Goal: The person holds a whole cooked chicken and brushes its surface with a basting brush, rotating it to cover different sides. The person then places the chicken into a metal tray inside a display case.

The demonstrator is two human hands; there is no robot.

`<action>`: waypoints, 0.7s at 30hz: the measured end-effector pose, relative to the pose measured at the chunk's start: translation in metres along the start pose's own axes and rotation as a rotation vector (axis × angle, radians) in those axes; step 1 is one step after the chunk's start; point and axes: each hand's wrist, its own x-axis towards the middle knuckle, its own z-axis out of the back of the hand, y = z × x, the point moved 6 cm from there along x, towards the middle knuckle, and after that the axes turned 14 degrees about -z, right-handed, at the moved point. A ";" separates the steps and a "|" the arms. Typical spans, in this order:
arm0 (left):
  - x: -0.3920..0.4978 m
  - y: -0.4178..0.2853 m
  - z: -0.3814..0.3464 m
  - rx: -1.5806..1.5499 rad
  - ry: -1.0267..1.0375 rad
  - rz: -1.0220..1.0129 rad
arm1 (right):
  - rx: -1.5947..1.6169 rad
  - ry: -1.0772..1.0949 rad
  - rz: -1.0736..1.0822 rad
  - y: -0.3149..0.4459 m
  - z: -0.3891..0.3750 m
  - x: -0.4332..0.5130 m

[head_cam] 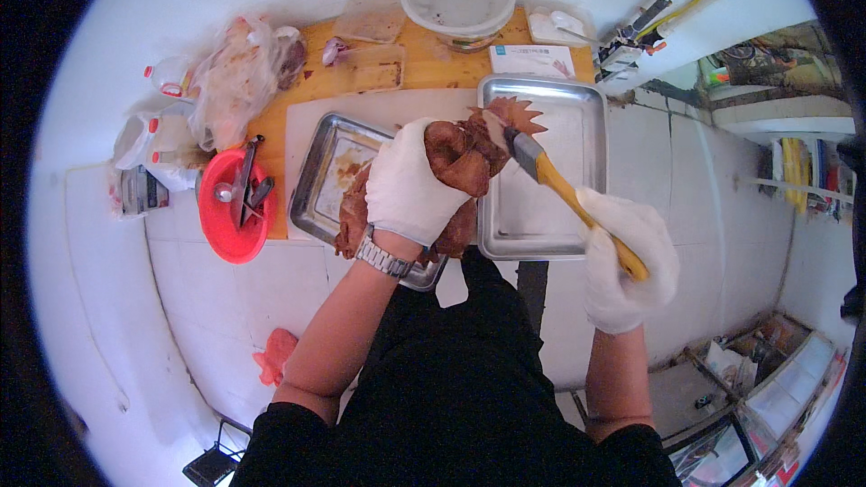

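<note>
My left hand (413,179), in a white glove, grips a brown whole chicken (457,149) by what looks like its neck. The jagged comb (519,115) on the bird's head points to the right. Its body hangs over a metal tray (325,149) with brown residue in it. In my right hand (636,260), also gloved in white, is a brush (561,186) with a wooden handle and a grey ferrule. Its pale bristles touch the head. Below the brush lies a second metal tray (541,223), partly overhung by the chicken's head.
A red basin (223,240) holding several dark-handled tools stands at the table's left edge. Farther back are a plastic bag (233,81), plastic lids (379,67), a translucent tub (460,0) and a white box (531,61). A white board (304,122) underlies the trays.
</note>
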 end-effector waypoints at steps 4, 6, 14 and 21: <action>0.007 -0.006 -0.007 -0.036 0.005 -0.001 | 0.088 -0.078 -0.179 -0.012 0.002 0.002; 0.007 -0.005 -0.018 -0.041 0.054 -0.008 | 0.033 -0.096 0.135 0.006 0.000 0.001; 0.034 0.045 -0.119 -0.669 0.234 0.043 | -0.103 0.122 0.039 -0.024 -0.017 -0.036; 0.091 0.047 -0.211 -1.092 0.599 0.033 | 0.702 -0.480 -0.764 -0.164 0.018 -0.090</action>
